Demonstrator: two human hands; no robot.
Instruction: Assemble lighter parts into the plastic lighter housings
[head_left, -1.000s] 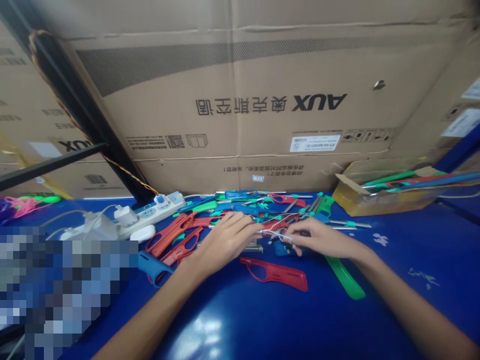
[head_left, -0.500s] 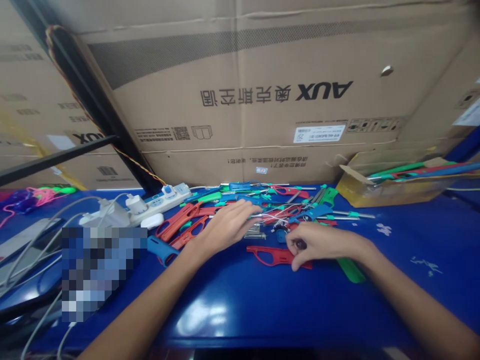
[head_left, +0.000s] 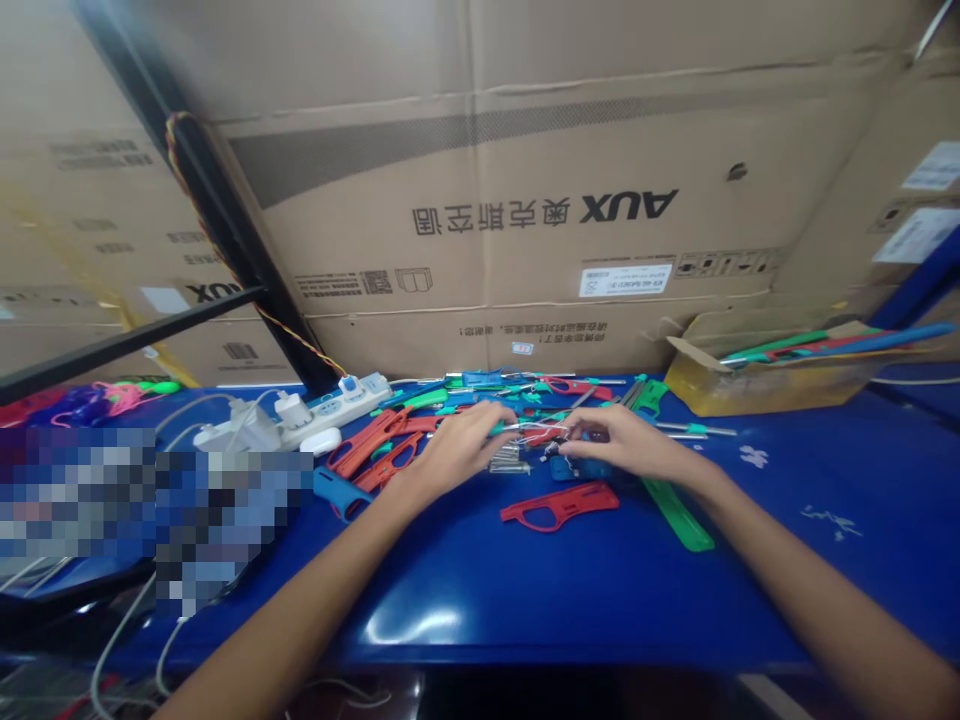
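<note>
My left hand (head_left: pixel 466 440) is closed over the pile, pinching a thin lighter tube with a teal end; most of it is hidden by the fingers. Thin white wires (head_left: pixel 536 432) run from it across to my right hand (head_left: pixel 626 440), whose thumb and fingertips are closed on them. A small dark piece shows within the right hand, partly covered. Below the hands lies a red lighter handle shell (head_left: pixel 561 506), and a green shell (head_left: pixel 681 515) is to its right. Between the hands are small metal cylinders (head_left: pixel 508 458) and a blue shell (head_left: pixel 570 468).
Red lighter shells (head_left: pixel 367 440) and a blue one (head_left: pixel 341 492) lie left of my hands. A power strip (head_left: pixel 337 408) with plugs and cables stands behind them. An open carton (head_left: pixel 780 388) of lighter parts is at the right. Large cardboard boxes (head_left: pixel 480 250) form the back wall.
My right hand has moved up and away from the red shell, towards my left hand and the wires. The red shell now lies fully uncovered. The view has shifted slightly.
</note>
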